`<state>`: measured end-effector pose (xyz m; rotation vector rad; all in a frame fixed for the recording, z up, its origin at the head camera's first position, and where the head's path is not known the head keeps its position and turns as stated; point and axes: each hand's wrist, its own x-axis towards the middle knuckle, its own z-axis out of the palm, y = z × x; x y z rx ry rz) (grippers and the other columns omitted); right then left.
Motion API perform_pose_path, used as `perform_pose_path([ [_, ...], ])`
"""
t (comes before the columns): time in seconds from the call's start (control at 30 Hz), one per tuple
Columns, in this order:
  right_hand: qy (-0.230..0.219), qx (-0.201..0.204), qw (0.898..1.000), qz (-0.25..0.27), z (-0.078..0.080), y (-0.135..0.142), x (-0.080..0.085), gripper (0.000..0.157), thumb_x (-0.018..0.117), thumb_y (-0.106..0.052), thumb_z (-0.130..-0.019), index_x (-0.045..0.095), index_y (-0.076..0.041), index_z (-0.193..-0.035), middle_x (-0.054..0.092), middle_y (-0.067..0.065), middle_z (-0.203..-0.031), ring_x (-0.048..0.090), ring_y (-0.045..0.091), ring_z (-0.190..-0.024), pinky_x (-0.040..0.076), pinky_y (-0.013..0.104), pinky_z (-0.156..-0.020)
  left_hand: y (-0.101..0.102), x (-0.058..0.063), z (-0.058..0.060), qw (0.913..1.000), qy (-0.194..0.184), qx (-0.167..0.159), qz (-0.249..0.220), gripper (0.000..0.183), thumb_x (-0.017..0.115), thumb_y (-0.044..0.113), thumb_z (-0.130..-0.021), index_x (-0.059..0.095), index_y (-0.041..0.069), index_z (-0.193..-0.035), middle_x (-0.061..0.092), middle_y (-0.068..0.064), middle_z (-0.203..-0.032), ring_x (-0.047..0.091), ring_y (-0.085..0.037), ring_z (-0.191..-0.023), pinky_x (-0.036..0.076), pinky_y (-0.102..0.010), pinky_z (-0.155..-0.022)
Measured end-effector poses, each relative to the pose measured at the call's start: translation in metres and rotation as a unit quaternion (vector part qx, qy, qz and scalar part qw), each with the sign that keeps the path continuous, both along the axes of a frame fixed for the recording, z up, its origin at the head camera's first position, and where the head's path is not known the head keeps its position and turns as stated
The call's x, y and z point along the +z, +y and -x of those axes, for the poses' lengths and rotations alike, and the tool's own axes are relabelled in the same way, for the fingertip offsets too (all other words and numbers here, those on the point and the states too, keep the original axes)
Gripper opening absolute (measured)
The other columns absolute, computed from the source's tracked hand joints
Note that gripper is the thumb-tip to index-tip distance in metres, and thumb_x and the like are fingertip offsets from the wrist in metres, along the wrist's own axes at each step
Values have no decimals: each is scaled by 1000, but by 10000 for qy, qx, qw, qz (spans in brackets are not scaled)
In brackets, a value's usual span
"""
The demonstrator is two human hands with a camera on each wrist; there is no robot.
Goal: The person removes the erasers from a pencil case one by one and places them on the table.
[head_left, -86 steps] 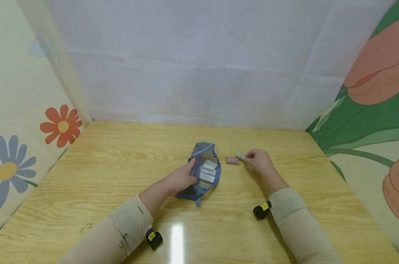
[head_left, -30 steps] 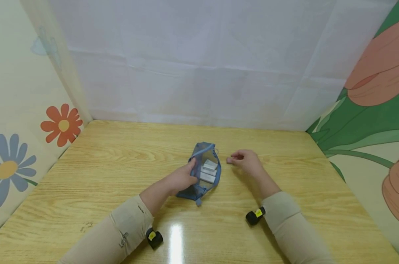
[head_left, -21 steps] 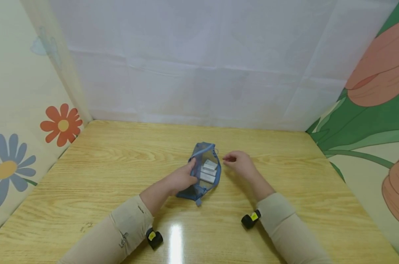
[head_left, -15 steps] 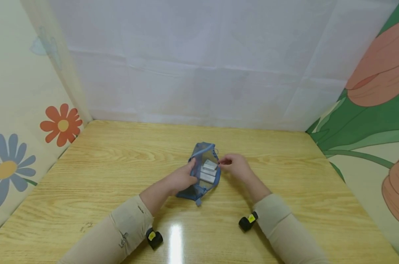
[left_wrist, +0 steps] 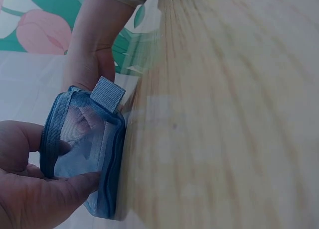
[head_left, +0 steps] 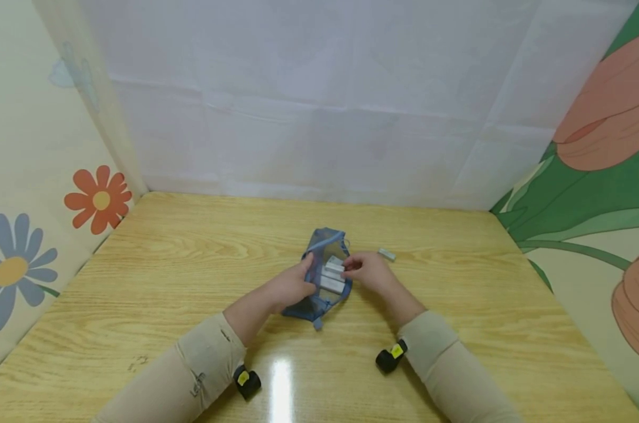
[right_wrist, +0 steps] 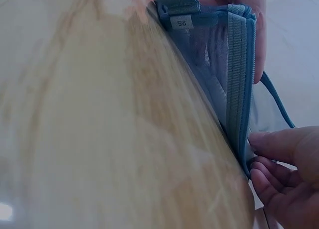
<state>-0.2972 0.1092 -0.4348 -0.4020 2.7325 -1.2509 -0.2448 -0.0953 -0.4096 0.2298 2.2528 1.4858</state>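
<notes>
My left hand grips the near-left side of a blue mesh zip pouch, thumb over its edge. In the left wrist view, thumb and fingers hold the pouch's rim apart. Several small whitish blocks lie inside the pouch. My right hand reaches over the pouch's right edge, fingertips at the top block, thumb and fingers in a pinch. The small pink block it picked up is hidden now by fingers and pouch. The right wrist view shows the right hand at the zip edge.
A small pale green-white block lies on the wooden table just beyond my right hand. A white sheet hangs behind the table, and painted walls stand at both sides. A thin cord loop hangs from the pouch.
My right hand let go of the pale block, took the pink block from the table and moved left with it to the pouch opening. My left hand and the pouch stayed put.
</notes>
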Motion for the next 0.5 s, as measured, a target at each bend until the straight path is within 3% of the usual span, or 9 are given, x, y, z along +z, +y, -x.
perform_pose_path([
  [0.2,102,-52,9999,-19,-1,-1,0,16,73,-11,-75,70,-6,-90,66,1,-81,60,12,-75,51,25,-69,0,1,-1,10000,2,-6,36,78,48,0,-87,-1,9,-147,10,-10,-152,7,-28,-138,13,-46,-110],
  [0.5,-199,-269,9987,388,1,1,-2,19,72,-12,-77,69,-7,-95,67,1,-86,61,14,-80,50,28,-75,0,0,-1,10000,50,-2,57,78,48,0,-87,-1,9,-147,10,-10,-152,8,-27,-138,13,-45,-110],
])
